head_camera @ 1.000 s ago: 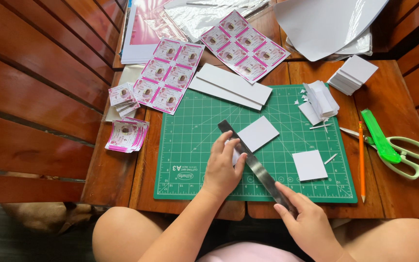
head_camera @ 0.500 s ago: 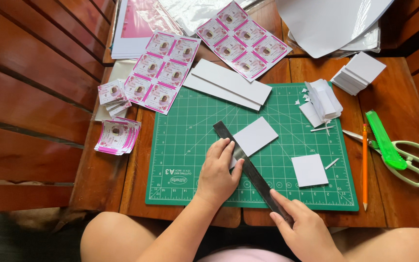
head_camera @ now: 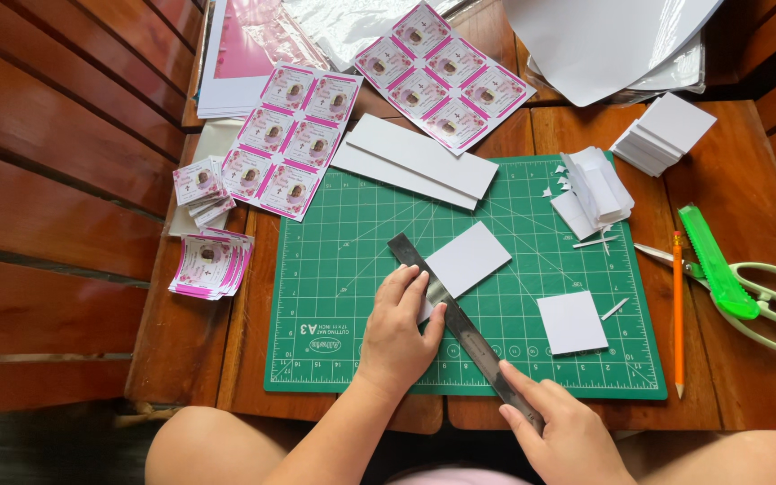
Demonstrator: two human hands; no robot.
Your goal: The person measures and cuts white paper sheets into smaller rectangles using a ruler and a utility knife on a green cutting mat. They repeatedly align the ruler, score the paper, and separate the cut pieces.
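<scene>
A metal ruler lies slanted across the green cutting mat. My left hand presses flat on the ruler's upper half, its fingers also touching a white card piece that sits under the ruler's edge. My right hand rests at the ruler's near end by the mat's front edge, fingers curled on it; whether it holds a small blade I cannot tell. A smaller white square lies apart on the mat to the right.
Green scissors, a green cutter and an orange pencil lie right of the mat. White card strips, white card stacks, pink printed sheets and small pink card piles surround it. A wooden slatted bench rises left.
Both hands and the ruler keep nearly the same pose; only the camera view has shifted slightly.
</scene>
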